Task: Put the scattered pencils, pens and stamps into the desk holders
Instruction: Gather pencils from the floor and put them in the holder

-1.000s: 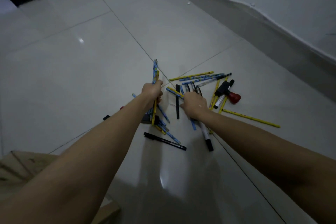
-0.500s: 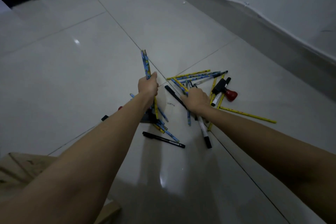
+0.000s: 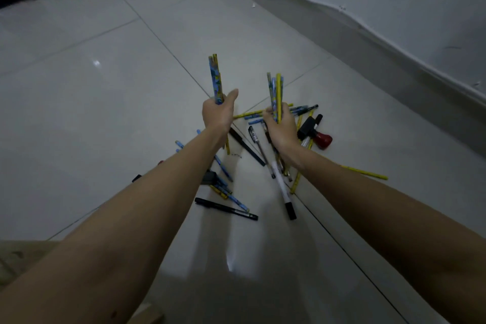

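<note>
Head view: left hand (image 3: pixel 218 114) grips an upright pencil bundle (image 3: pixel 216 79); right hand (image 3: pixel 280 127), at 3 o'clock of it, grips a second bundle (image 3: pixel 275 95); remaining pens (image 3: pixel 226 208) and red stamp (image 3: pixel 323 139) lie scattered on the tiled floor (image 3: pixel 105 113) beneath.

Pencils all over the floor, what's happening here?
A person is gathering them up. The left hand grips a bunch of blue and yellow pencils, and the right hand grips another bunch. More pens, pencils and a red-handled stamp lie on the tiled floor. No holder is visible.
</note>
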